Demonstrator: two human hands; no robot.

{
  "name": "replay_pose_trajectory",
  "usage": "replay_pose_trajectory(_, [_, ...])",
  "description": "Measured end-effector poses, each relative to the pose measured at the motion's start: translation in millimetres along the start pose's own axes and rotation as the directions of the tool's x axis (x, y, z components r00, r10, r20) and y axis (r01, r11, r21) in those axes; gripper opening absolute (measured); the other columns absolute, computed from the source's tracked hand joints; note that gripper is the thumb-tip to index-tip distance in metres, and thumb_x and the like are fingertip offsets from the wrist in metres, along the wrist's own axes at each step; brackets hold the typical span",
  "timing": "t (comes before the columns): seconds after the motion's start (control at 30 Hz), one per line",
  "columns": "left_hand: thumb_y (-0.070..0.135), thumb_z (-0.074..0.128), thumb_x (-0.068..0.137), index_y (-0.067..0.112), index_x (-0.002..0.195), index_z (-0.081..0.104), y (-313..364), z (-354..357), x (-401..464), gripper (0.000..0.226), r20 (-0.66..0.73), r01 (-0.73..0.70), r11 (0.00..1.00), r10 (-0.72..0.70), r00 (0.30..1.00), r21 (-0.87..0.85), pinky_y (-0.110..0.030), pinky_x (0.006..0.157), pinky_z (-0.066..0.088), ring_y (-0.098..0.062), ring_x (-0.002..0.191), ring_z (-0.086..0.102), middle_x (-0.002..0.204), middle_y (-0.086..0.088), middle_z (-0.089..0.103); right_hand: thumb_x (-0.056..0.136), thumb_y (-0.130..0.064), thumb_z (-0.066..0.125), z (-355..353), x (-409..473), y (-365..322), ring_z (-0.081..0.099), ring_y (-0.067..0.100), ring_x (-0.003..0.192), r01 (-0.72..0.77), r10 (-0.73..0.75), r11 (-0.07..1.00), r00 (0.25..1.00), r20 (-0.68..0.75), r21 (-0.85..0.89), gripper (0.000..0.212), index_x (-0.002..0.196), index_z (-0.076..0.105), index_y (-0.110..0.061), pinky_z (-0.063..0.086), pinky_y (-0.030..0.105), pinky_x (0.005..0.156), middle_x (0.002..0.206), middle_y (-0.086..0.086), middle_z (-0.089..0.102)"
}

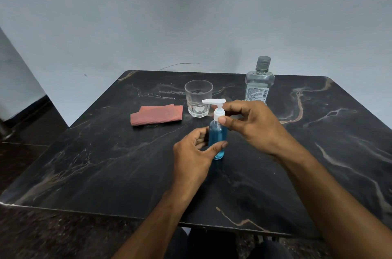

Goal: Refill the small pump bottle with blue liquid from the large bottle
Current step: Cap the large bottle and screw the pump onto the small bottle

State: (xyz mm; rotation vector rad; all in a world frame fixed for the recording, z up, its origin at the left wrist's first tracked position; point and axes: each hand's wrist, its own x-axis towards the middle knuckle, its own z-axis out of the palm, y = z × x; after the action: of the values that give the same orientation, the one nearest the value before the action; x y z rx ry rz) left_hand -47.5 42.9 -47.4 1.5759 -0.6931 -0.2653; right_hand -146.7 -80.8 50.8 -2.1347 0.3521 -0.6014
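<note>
Small pump bottle (218, 142) upright at centre of frame on the dark marbled table (106, 163), long axis vertical, body full of blue liquid nearly to the shoulder. White pump head (214, 101) on top, spout pointing toward the left of the frame.

Left hand (192, 152) wrapped round the lower body from the left side, thumb across the front, fingers curled behind: clamped on the bottle, steadying it. Right hand (250, 125) reaching in from the right and higher up, thumb and fingertips pinched on the white collar (218, 115) just under the pump stem. So: grip on the collar directly above the grip on the body, both on the same vertical axis. Any twist of the collar turns about that axis, against the hold of the lower hand. Right hand nearer the cap, left nearer the base.

Judging by the level, filling looks done and the collar is probably being screwed tight, though loosening cannot be ruled out.

Large bottle (259, 84) standing upright in the upper right of centre, well apart from both hands, grey cap (263, 62) on, contents looking nearly clear. White back label (256, 94) with small print and a barcode, too small to read; no brand legible.

Empty glass tumbler (198, 98) just behind the pump head. Folded reddish cloth (157, 115) lying flat to the left of the tumbler.
</note>
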Motion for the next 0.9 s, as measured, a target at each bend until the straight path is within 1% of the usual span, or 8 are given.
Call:
replay_pose_trajectory(0.2, [0.028,0.092,0.071,0.040,0.110,0.070,0,0,0,0.046,0.005,0.003,1.000,-0.003,1.000,-0.006,-0.025,0.090,0.060,0.005,0.100,0.073,0.106,0.017,0.078,0.090,-0.018,0.072,-3,1,0,0.069,0.009,0.099,0.000,0.001,1.000,0.999,0.042,-0.023,0.020,0.109,0.075,-0.014,0.056,0.041,0.094,0.103,-0.006,0.074])
replay_pose_trajectory(0.3, [0.028,0.092,0.071,0.037,0.111,0.071,-1,0,0,0.046,0.001,0.009,1.000,-0.009,1.000,-0.010,-0.025,0.090,0.060,0.004,0.099,0.074,0.105,0.017,0.078,0.088,-0.018,0.074,-1,-1,4,0.068,0.011,0.098,0.003,-0.001,0.999,1.000,0.024,-0.051,0.021,0.108,0.074,-0.012,0.056,0.035,0.091,0.102,-0.004,0.072])
replay_pose_trajectory(0.4, [0.027,0.093,0.071,0.038,0.109,0.072,0,-1,-1,0.044,-0.002,0.005,1.000,-0.005,1.000,-0.012,-0.024,0.088,0.061,0.004,0.097,0.074,0.103,0.018,0.079,0.082,-0.017,0.078,4,-4,6,0.071,0.008,0.091,-0.022,0.024,0.998,0.999,-0.044,0.056,0.022,0.104,0.076,-0.016,0.055,0.023,0.083,0.096,-0.005,0.075])
replay_pose_trajectory(0.53, [0.025,0.093,0.071,0.033,0.112,0.073,0,-1,0,0.046,-0.005,0.012,1.000,-0.012,1.000,-0.025,-0.029,0.091,0.061,0.001,0.098,0.075,0.104,0.014,0.079,0.072,-0.020,0.086,16,-6,10,0.073,0.010,0.082,-0.046,0.071,0.987,0.983,-0.170,0.151,0.024,0.095,0.077,-0.018,0.058,0.024,0.075,0.086,-0.003,0.077])
replay_pose_trajectory(0.63, [0.026,0.093,0.071,0.030,0.115,0.073,-1,0,0,0.048,-0.001,0.011,1.000,-0.011,1.000,-0.028,-0.030,0.091,0.062,0.001,0.099,0.075,0.106,0.014,0.079,0.062,-0.031,0.088,23,-5,10,0.069,0.004,0.071,-0.048,0.082,0.989,0.966,-0.244,0.143,0.029,0.084,0.071,-0.024,0.056,0.017,0.065,0.077,-0.004,0.074])
replay_pose_trajectory(0.7, [0.026,0.093,0.071,0.030,0.115,0.073,-2,0,0,0.048,0.002,0.010,0.999,-0.010,1.000,-0.032,-0.030,0.091,0.062,0.000,0.100,0.075,0.106,0.014,0.079,0.057,-0.039,0.087,24,-5,10,0.070,0.005,0.073,-0.066,0.098,0.988,0.965,-0.242,0.137,0.038,0.085,0.068,-0.022,0.057,0.019,0.065,0.079,-0.004,0.073])
replay_pose_trajectory(0.8, [0.024,0.092,0.072,0.029,0.113,0.074,-3,0,1,0.045,0.008,0.012,0.999,-0.012,1.000,-0.044,-0.031,0.090,0.062,-0.002,0.099,0.076,0.106,0.012,0.080,0.064,-0.031,0.090,20,-5,12,0.069,0.013,0.086,-0.064,0.089,0.986,0.983,-0.159,0.153,0.045,0.102,0.070,-0.017,0.058,0.025,0.075,0.095,-0.003,0.073])
replay_pose_trajectory(0.9, [0.022,0.093,0.072,0.032,0.108,0.074,-1,0,1,0.042,0.007,0.019,0.998,-0.019,1.000,-0.057,-0.030,0.090,0.062,-0.002,0.098,0.076,0.103,0.014,0.080,0.080,-0.019,0.082,16,-7,12,0.067,0.008,0.089,0.028,-0.005,0.991,0.986,-0.167,0.133,0.029,0.108,0.074,-0.017,0.055,0.024,0.078,0.097,-0.006,0.071])
